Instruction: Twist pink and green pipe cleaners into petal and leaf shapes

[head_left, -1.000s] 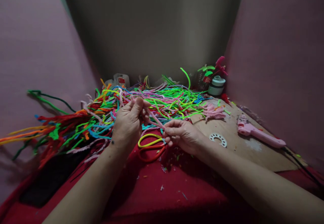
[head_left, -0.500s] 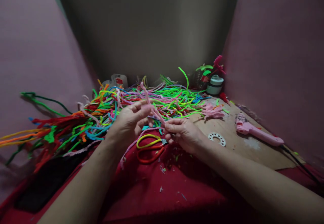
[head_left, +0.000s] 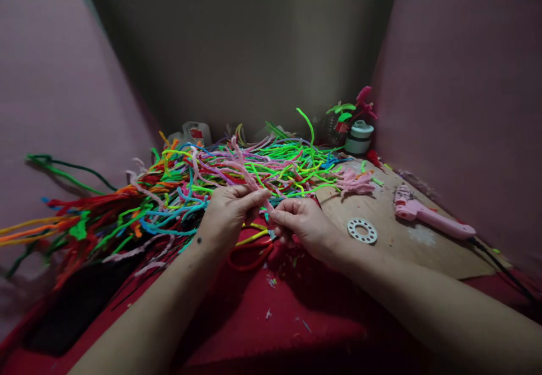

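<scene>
Between both hands runs a pink fuzzy stem [head_left: 243, 166], its upper end pointing away over the pile. My left hand [head_left: 231, 211] pinches it partway along. The thumb and finger of my right hand [head_left: 302, 222] close on its lower end, a short gap from the left fingers. Under the hands, scissors with yellow and red handles [head_left: 253, 255] lie on the red cloth [head_left: 262, 324], partly covered by my left hand. Behind lies a large tangled pile of fuzzy stems [head_left: 271, 163] in green, pink, red, orange and blue.
A pink glue gun [head_left: 436, 219] with a black cord rests on a brown board [head_left: 393, 256] at right, near a white holed disc [head_left: 362, 231] and a pink fuzzy bundle [head_left: 355, 182]. A lidded jar [head_left: 359, 138] stands behind. A dark flat object [head_left: 80, 307] lies at left.
My left hand has moved right and down along the pink stem, and its fingers have closed on it. More of the scissors is now covered. The view has shifted slightly.
</scene>
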`<state>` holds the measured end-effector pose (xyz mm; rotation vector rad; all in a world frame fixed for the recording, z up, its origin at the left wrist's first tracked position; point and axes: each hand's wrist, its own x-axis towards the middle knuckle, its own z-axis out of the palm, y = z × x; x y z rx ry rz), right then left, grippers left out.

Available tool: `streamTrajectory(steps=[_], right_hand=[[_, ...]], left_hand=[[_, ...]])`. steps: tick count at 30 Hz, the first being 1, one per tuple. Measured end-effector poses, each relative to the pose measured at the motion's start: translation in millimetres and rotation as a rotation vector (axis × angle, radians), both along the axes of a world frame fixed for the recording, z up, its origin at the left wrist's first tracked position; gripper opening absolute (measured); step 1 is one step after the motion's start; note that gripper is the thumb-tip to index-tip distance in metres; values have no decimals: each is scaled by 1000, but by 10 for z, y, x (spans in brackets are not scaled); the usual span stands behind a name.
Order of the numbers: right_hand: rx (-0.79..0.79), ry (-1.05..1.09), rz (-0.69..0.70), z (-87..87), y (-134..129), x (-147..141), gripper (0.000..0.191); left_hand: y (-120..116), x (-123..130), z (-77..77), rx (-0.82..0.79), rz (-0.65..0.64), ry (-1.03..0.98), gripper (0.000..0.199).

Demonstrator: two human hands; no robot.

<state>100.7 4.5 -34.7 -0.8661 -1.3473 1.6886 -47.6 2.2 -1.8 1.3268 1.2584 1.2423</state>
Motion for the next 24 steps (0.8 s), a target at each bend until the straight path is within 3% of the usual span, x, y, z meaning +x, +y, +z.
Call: streamTrajectory(steps=[4,9,16,24], right_hand=[[24,-19,36,-12,-24,-4,25],[35,247,151,-29,37,-4,23],[-66,265,108,-45,70,-8,20],[-53,289,62,-86,84,-17,22]], left_hand=[[11,-8,16,-1,29,-124,21],[33,-36,-8,-36,-28,-160,20],[1,43,-81,-96,-150,-144,21],[23,27,-106,-15,-139,-53,27]])
